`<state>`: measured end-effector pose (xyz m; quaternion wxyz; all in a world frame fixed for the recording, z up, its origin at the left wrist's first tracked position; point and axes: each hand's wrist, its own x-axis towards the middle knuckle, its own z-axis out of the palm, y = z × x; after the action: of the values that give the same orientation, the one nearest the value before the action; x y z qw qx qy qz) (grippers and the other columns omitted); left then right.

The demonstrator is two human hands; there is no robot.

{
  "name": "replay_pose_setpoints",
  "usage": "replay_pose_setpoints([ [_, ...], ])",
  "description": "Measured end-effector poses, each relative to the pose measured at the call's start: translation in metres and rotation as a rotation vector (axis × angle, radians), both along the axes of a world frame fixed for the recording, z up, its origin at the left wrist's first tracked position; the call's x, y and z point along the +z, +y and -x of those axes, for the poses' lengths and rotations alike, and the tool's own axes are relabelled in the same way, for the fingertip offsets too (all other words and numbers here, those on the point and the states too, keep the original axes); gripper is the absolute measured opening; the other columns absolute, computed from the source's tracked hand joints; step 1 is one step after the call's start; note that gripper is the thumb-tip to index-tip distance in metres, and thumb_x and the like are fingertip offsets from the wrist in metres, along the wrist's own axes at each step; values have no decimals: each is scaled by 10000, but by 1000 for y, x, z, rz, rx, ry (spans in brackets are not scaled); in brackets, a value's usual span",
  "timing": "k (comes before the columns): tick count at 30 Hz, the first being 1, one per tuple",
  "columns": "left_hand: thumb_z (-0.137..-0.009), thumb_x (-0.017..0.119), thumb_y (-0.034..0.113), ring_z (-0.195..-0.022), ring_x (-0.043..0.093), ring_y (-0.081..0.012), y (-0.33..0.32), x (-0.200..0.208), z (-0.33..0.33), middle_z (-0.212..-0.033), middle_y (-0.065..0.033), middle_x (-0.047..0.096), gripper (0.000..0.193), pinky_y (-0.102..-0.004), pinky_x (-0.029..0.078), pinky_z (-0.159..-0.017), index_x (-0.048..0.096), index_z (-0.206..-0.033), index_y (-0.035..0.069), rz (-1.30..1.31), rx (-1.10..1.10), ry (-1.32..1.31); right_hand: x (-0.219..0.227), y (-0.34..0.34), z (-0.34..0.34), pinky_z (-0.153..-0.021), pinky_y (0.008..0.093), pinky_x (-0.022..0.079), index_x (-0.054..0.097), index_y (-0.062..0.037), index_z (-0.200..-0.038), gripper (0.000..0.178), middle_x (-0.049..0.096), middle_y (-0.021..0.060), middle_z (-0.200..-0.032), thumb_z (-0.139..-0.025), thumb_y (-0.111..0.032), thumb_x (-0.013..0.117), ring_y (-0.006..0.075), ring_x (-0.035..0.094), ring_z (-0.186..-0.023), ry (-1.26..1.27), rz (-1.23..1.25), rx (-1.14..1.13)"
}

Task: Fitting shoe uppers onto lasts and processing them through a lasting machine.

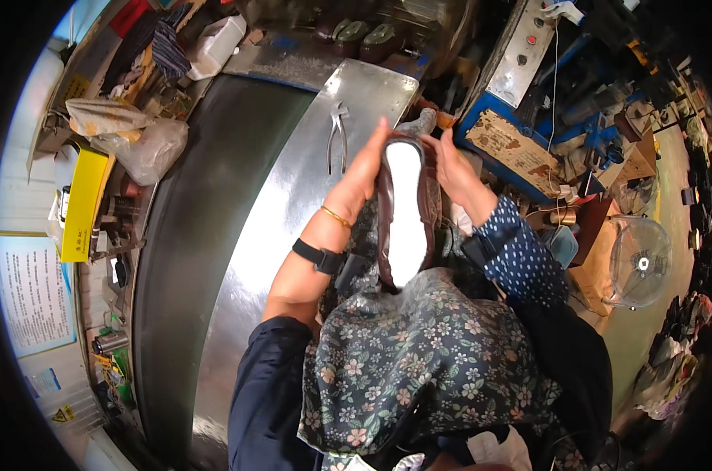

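Note:
A brown shoe upper (386, 228) stretched over a last lies bottom side up over my lap, its toe toward me. A white insole (407, 212) covers the middle of its underside. My left hand (368, 161) holds the heel end from the left, thumb pointing away and the other fingers mostly hidden. On the opposite side of the heel, my right hand (456, 171) grips it too, its fingertips against the brown edge. A pair of lasting pliers (338, 141) lies on the metal tabletop (281, 188), left of my left hand.
Left of the tabletop runs a dark belt (207, 235). Dark shoes (364, 38) stand on the far ledge. A control panel (521, 59) and blue machine frame (489, 129) rise at far right. A fan (641, 261) stands right; a yellow box (83, 204) sits left.

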<state>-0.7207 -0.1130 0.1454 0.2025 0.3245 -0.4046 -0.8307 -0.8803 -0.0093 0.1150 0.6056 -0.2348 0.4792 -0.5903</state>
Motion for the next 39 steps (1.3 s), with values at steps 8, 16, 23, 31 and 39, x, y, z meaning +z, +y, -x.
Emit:
replay_pose_setpoints([
  [8, -1012, 506, 402, -1158, 593, -221, 22, 20, -2, -1222, -144, 663, 514, -314, 432, -994, 616, -1248, -41, 784, -215, -739, 9, -16, -20, -1041, 308, 421, 555, -53, -1378, 445, 553, 63, -1362, -1032, -332, 542, 166, 534, -1214, 57, 116, 96],
  [16, -1050, 502, 259, -1176, 529, -145, 34, -34, -1, -1265, -67, 598, 389, -276, 393, -1036, 519, -1358, 21, 435, 23, 25, 3, -10, -16, -987, 301, 445, 645, 17, -1145, 300, 653, 77, -1167, -1054, -198, 457, 161, 586, -1110, 491, 249, 37],
  [23, -1007, 584, 285, -1151, 555, -165, 27, -39, 11, -1260, -112, 614, 456, -294, 428, -999, 507, -1371, 20, 527, -24, -132, 12, 4, -1, -1098, 328, 370, 557, 23, -1337, 357, 583, 92, -1352, -1055, -169, 450, 225, 535, -1258, 338, 270, 132],
  [31, -815, 818, 202, -1203, 530, -174, 13, -20, -8, -1300, -80, 560, 819, -323, 435, -1033, 346, -1474, 80, 550, -333, -34, 6, 20, -4, -1139, 315, 313, 412, -31, -1483, 507, 463, 85, -1477, -991, -58, 533, 181, 419, -1363, 68, 244, 102],
  [39, -629, 916, 136, -1278, 478, -224, 25, -7, -5, -1373, -117, 495, 1068, -362, 398, -1090, 284, -1484, 44, 509, -311, -39, 18, 28, 10, -1143, 322, 309, 339, -17, -1511, 659, 424, 90, -1488, -917, -26, 624, 194, 386, -1381, 117, 373, 234],
])
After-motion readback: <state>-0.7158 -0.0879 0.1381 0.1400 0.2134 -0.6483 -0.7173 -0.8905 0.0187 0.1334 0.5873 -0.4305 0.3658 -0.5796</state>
